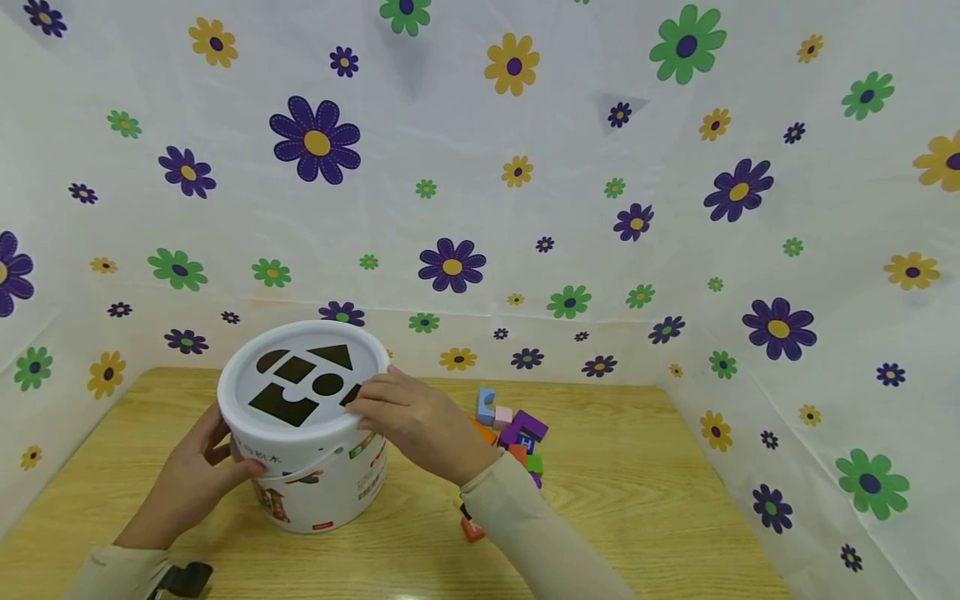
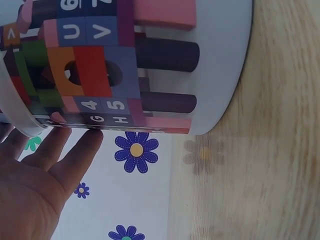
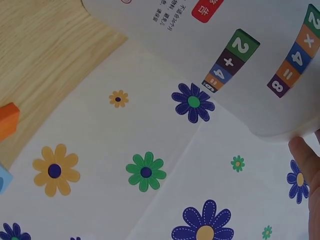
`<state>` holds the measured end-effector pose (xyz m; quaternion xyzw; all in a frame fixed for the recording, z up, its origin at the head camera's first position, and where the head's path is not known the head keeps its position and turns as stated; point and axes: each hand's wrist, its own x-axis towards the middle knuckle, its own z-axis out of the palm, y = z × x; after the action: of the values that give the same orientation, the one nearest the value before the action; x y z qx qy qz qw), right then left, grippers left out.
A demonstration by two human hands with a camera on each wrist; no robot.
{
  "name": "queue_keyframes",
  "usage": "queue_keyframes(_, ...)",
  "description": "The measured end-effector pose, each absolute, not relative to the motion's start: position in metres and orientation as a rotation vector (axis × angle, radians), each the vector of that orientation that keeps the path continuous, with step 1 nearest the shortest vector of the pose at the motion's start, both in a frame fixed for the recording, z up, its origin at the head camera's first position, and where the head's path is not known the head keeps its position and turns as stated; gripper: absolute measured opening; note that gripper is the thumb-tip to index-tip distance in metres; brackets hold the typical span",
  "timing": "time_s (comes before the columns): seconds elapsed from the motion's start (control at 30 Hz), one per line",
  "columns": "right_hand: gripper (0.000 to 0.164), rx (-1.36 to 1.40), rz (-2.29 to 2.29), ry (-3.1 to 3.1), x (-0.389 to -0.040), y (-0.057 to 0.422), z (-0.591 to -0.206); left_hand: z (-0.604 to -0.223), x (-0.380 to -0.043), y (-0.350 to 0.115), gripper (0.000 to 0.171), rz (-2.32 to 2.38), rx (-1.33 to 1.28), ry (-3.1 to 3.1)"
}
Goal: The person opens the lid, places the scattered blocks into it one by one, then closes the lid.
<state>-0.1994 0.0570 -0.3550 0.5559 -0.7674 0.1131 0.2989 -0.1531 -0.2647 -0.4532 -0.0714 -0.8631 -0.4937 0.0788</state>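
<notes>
A white bucket (image 1: 341,492) with a pale lid (image 1: 247,392) stands at the left of the table. Dark shaped cutouts, among them a triangle, a square and a circle, pierce the lid. My left hand (image 1: 191,475) holds the bucket's left side just under the lid, thumb on the front. Printed letter and number blocks cover the bucket wall (image 2: 90,72) in the left wrist view. On the lid's right edge, my right hand (image 1: 427,425) grips with its fingers bent over the rim, partly covering a cutout. Only a little of the right hand (image 3: 312,172) shows in the right wrist view.
Colourful toy blocks (image 1: 531,425) lie in a loose heap right of the bucket, partly behind the right forearm. An orange-red block (image 1: 472,530) lies nearer the front. A flower-printed white sheet (image 1: 465,208) walls the wooden table (image 1: 637,500) at the back and sides.
</notes>
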Motion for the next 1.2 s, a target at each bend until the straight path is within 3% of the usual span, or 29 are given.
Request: queue_keyframes(1.2,0.022,1.370,0.157,-1.974,-0.197,0.050,-0.354,-0.453,-0.153,-0.263,0.106,-1.409,-0.201,-2.587)
